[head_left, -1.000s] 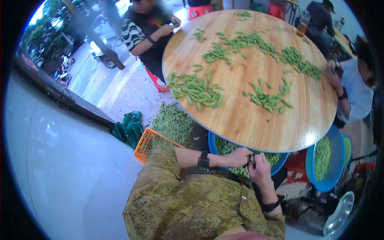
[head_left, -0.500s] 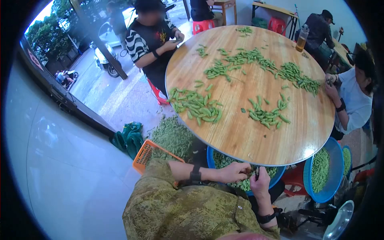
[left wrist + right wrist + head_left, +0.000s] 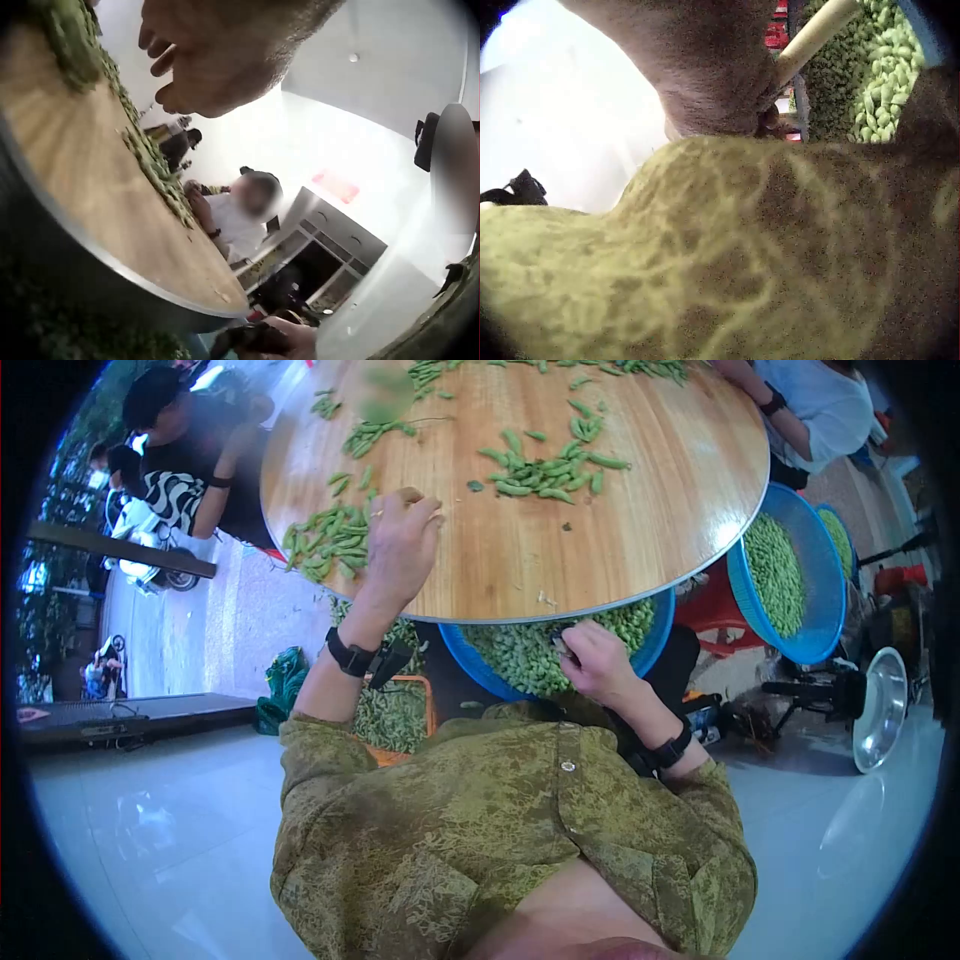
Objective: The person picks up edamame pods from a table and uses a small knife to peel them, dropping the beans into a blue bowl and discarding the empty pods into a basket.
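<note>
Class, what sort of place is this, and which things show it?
Probably an open-fronted food-prep spot beside a street: a round wooden table strewn with green pods, blue basins heaped with more, and parked scooters outside.

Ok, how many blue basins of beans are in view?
3. One basin under the near edge of the table, by the right hand gripping a dark tool; a larger basin right of it; a third basin, only a sliver, behind that. More may be hidden.
</note>
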{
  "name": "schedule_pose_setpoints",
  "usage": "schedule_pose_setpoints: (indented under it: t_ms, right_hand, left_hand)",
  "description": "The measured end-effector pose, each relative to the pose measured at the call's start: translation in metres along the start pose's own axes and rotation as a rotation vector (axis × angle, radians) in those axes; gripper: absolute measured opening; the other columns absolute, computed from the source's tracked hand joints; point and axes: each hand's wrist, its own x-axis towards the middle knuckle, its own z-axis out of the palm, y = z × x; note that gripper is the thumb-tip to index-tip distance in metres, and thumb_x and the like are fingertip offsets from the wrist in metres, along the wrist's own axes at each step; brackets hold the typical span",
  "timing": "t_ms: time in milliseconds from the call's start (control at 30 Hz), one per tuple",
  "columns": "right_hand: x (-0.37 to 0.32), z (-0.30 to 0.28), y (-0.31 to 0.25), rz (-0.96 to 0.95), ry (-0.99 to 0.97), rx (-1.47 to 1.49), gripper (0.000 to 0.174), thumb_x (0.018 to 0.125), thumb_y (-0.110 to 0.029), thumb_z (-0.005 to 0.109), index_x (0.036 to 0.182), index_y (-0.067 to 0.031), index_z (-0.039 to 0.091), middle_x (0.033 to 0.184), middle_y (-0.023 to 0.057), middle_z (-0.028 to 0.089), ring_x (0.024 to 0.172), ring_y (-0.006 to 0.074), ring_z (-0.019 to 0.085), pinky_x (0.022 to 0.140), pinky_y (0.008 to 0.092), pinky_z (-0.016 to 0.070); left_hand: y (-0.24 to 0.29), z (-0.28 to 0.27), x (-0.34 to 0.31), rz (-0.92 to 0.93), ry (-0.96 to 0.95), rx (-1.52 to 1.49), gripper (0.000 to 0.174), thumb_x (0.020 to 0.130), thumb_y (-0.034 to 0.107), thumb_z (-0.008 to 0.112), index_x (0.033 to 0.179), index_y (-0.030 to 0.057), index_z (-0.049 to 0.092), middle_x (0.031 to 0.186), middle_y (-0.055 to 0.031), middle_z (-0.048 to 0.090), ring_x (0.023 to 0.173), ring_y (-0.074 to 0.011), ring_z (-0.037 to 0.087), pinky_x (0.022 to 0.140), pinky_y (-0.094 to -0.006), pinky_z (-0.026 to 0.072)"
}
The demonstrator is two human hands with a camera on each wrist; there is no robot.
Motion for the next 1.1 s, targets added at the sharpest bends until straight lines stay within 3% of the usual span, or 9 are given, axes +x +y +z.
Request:
schedule_pose_setpoints:
  t_ms: [100,367,433,533,567,700,800,867,1100]
  right_hand:
    - [0.002,-0.001,0.000,-0.048,0.069,0.054,0.019,0.070,0.001,0.064,0.075,-0.0017,0.045,0.067,0.0139,0.046,0.061,0.0324,0.050,0.053,0.0398,0.0401]
    - [-0.010,-0.021,-0.009,0.340,-0.027,0.254,0.019,0.081,-0.008,0.062,0.076,-0.0013,0.046,0.065,0.0124,0.044,0.051,0.0259,0.046,0.050,0.0359,0.0365]
    - [-0.018,-0.020,0.001,0.387,-0.030,0.356,0.010,0.085,-0.010,0.058,0.089,-0.0013,0.055,0.068,0.0082,0.051,0.050,0.0153,0.044,0.048,0.0292,0.0358]
    - [-0.008,-0.021,-0.008,0.695,0.090,0.852,0.033,0.092,-0.015,0.051,0.121,0.0005,0.052,0.074,0.0029,0.057,0.053,0.0062,0.045,0.046,0.0193,0.0357]
    - [-0.004,-0.019,-0.004,0.675,0.107,0.886,0.039,0.094,-0.016,0.048,0.129,0.0012,0.048,0.076,0.0019,0.057,0.054,0.0046,0.045,0.046,0.0166,0.0354]
    - [0.021,-0.017,-0.009,0.623,0.235,1.144,0.040,0.097,-0.017,0.047,0.132,0.0017,0.044,0.079,0.0058,0.057,0.055,0.0065,0.047,0.042,0.0188,0.0360]
    - [0.034,-0.012,-0.012,0.654,0.265,1.178,0.038,0.097,-0.017,0.046,0.131,-0.0012,0.045,0.080,0.0049,0.054,0.056,0.0070,0.045,0.042,0.0187,0.0353]
    - [0.034,-0.005,-0.008,0.633,0.262,1.241,0.035,0.098,-0.016,0.045,0.129,-0.0016,0.046,0.080,0.0049,0.054,0.056,0.0075,0.045,0.042,0.0186,0.0351]
    - [0.037,-0.005,-0.020,0.631,0.169,1.246,0.033,0.097,-0.018,0.047,0.125,-0.0011,0.046,0.078,0.0048,0.054,0.052,0.0068,0.044,0.039,0.0182,0.0326]
  left_hand:
    - [0.018,0.026,0.022,0.093,-0.119,-0.348,0.011,0.079,0.005,0.059,0.090,0.0051,0.063,0.088,-0.0159,0.056,0.088,-0.0353,0.054,0.077,-0.0421,0.0449]
    - [0.003,0.097,0.046,0.239,-0.087,-0.091,0.012,0.071,-0.001,0.053,0.082,0.0006,0.058,0.086,-0.0173,0.056,0.087,-0.0346,0.056,0.074,-0.0413,0.0478]
    - [0.004,0.091,0.038,0.160,-0.313,-0.096,0.014,0.069,0.001,0.054,0.083,0.0017,0.057,0.088,-0.0178,0.058,0.087,-0.0355,0.058,0.073,-0.0425,0.0486]
    - [0.018,0.075,0.033,0.074,-0.492,-0.065,0.021,0.067,0.000,0.055,0.087,0.0015,0.056,0.089,-0.0187,0.059,0.089,-0.0362,0.059,0.074,-0.0446,0.0484]
    - [0.006,0.090,0.022,0.221,-0.271,-0.174,0.018,0.074,0.001,0.050,0.092,0.0002,0.055,0.088,-0.0193,0.056,0.087,-0.0380,0.057,0.073,-0.0446,0.0456]
    - [0.043,0.075,0.007,-0.094,-0.123,-0.702,0.016,0.070,0.004,0.062,0.085,0.0005,0.056,0.079,-0.0166,0.058,0.076,-0.0330,0.061,0.066,-0.0406,0.0476]
    - [0.077,0.052,-0.010,-0.206,-0.271,-1.012,0.015,0.076,0.005,0.064,0.088,0.0008,0.057,0.080,-0.0145,0.061,0.073,-0.0229,0.064,0.064,-0.0348,0.0502]
    - [0.097,0.030,-0.016,-0.613,-0.548,-1.469,0.011,0.082,0.005,0.063,0.090,-0.0011,0.057,0.081,-0.0124,0.064,0.070,-0.0158,0.065,0.061,-0.0309,0.0526]
    - [0.092,0.044,-0.037,-0.653,-0.472,-1.454,0.017,0.087,0.010,0.063,0.096,-0.0036,0.061,0.083,-0.0071,0.064,0.073,-0.0110,0.063,0.061,-0.0283,0.0527]
